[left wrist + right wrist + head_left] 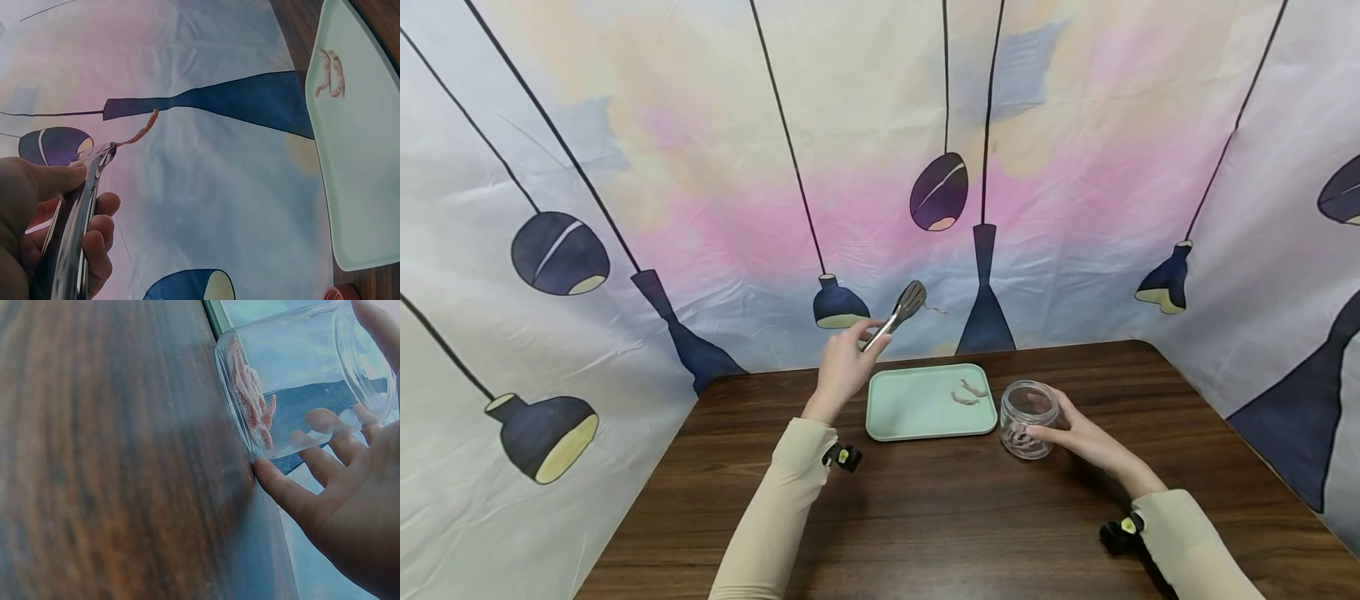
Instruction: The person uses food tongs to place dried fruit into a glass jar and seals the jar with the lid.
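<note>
My left hand grips a pair of metal tongs, raised above the far edge of the tray. From the tongs' tip sticks out one thin, reddish-brown dried strip. Two similar strips lie on the pale green tray, towards its right end. To the right of the tray stands a clear open jar, upright on the table. My right hand holds it from the right side, thumb in front and fingers around the wall. Several more strips lie in a heap at the jar's bottom.
The dark wooden table carries tray and jar. Close behind it hangs a cloth backdrop printed with lamps. A small red round object shows at the lower edge of the left wrist view, beside the tray.
</note>
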Available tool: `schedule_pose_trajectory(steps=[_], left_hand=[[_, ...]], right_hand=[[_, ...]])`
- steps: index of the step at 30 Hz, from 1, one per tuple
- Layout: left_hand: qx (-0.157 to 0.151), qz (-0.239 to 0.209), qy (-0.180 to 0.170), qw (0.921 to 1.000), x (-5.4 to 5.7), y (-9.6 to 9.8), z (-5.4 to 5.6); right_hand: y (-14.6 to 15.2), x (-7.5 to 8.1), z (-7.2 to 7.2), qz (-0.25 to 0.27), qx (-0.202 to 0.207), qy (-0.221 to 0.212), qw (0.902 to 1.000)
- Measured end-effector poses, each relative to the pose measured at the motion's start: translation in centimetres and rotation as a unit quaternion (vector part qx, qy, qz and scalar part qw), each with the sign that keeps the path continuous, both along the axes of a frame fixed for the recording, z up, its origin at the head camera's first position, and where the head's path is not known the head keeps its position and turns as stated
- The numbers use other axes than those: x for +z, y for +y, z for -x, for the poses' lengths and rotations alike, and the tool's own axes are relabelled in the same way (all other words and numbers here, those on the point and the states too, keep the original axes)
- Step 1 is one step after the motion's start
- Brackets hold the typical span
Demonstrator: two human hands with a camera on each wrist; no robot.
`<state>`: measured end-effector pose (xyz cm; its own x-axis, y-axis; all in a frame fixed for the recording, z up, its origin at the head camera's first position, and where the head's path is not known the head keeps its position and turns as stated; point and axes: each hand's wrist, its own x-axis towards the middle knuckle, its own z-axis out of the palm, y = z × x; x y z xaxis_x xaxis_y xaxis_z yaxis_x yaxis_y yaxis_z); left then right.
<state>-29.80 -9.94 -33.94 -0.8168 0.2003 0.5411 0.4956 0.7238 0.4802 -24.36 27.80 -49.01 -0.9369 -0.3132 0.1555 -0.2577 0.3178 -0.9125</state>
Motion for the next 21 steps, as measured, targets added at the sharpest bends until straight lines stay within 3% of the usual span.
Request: schedule_pose_trajectory(steps=[21], left_hand=[[-0.068, -0.018, 0.009, 0.9974, -0.3, 3.9, -0.6]], right_hand=[[0.1, -0.2, 0.0, -0.010, -0.006, 0.004, 0.9999]])
